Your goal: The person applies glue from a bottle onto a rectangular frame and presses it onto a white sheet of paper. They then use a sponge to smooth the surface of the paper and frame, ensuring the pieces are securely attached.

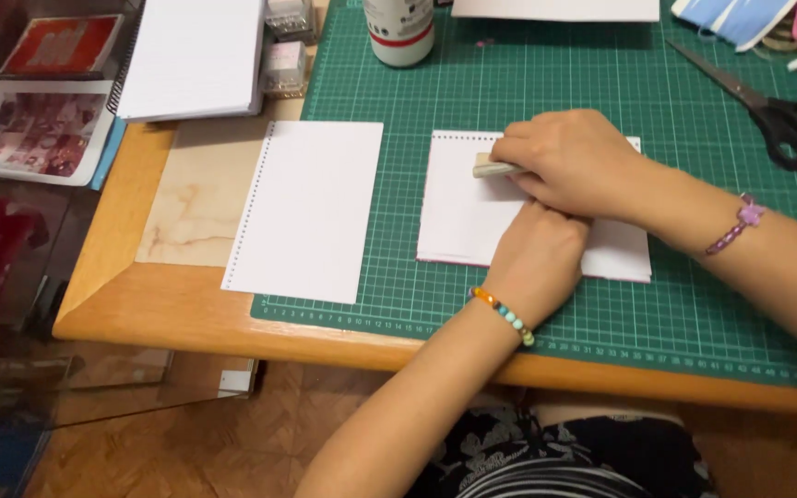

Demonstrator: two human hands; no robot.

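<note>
Nearest the camera, at 6 o'clock: a dark patterned garment [546,456] over the lap, with parquet floor [186,443] to its 9 o'clock. Just beyond, the rounded wooden table edge [186,318] running across the view.

On the table, a green cutting mat [694,304] with a printed grid. Reaching up from 6 o'clock, the left hand [537,258], wrist ringed by a bracelet of orange and turquoise beads [502,314], fingers curled and pressed down on the lower edge of a small stack of white paper [468,212] lying near the middle of the mat. Not gripping anything, only holding the stack flat.

Coming in from 3 o'clock, the right hand [574,161], a purple bead bracelet [735,226] on its wrist, closed around a pale, flat folding tool [493,168] whose tip pokes out at the hand's 9 o'clock and rests on the upper part of the stack. Right hand directly at 12 o'clock of the left, the two touching.

At 9 o'clock of the stack, well apart from it, a single white perforated sheet [311,207] lying half on the mat, half over a marbled beige card [197,198].

Farther off, at 1 to 2 o'clock, black-handled scissors [777,115]. At 12 o'clock, a white bottle with a red band [399,29]. At 11 o'clock, a spiral notebook [196,57]; at 10 o'clock, photo prints [34,129] beyond the table's edge.
</note>
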